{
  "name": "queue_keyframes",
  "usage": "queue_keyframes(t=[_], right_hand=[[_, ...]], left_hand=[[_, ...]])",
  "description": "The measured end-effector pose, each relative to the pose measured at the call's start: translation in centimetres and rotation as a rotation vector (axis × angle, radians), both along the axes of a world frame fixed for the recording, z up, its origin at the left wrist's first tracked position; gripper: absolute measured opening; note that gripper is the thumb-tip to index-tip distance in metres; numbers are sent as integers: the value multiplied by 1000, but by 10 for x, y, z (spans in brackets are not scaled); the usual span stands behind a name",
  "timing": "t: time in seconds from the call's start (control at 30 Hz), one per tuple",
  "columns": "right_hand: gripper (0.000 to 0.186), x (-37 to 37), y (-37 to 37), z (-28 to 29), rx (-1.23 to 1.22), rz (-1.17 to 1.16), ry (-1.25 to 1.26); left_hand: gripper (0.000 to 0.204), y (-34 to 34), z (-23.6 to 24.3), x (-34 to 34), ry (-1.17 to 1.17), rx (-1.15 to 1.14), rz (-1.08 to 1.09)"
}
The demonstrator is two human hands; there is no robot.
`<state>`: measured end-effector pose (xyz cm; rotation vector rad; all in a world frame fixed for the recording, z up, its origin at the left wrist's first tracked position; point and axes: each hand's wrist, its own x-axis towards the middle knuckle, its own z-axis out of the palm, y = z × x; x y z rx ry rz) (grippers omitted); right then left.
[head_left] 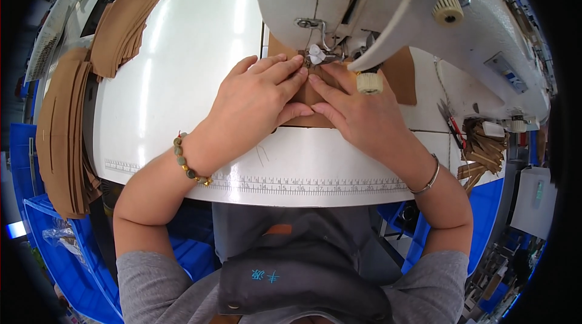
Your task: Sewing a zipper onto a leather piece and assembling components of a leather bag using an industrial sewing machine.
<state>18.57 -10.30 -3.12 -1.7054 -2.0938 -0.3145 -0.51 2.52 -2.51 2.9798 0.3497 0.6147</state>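
My left hand (257, 96) lies over a brown fabric piece (398, 78) at the sewing machine, fingers stretched and slightly bent, fingertips just left of the presser foot (318, 56). My right hand (357, 106) rests on the same piece from the other side, fingers extended toward the needle area and partly behind a cream knob (369, 83). My two thumbs point at each other just below the foot, pressing on the fabric. The stitching spot itself is mostly hidden by fingers and foot.
The white machine body (485, 51) fills the upper right. Stacks of brown cut pieces (63, 130) lie left on the white table (182, 27). Red-handled snips (454, 130) and brown scraps (488, 151) lie at the right. Blue bins (66, 245) flank me below the table edge.
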Motion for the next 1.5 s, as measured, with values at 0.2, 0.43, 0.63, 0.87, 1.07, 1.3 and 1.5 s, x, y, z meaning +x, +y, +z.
queue_keyframes(t=[0.2, 0.43, 0.63, 0.87, 1.07, 1.3, 1.5], right_hand=[[22, 11, -42, 32, -19, -22, -27], [24, 223, -175, 135, 753, -906, -74], [32, 455, -289, 179, 226, -1159, 318], [44, 451, -305, 49, 641, -1012, 399], [54, 456, -319, 102, 611, -1236, 563], [54, 462, -313, 97, 564, -1166, 467], [57, 450, -309, 67, 808, -819, 1007]], left_hand=[[50, -6, -2, -2, -37, 37, 27], [42, -17, -13, 2, -104, 111, -53], [46, -27, -10, 2, -44, 176, 42], [47, -24, -7, 2, -14, 167, 33], [47, -23, -8, 4, -38, 148, 27], [46, -22, -9, 3, -48, 105, 20], [45, -21, -11, 4, -73, 108, 17]])
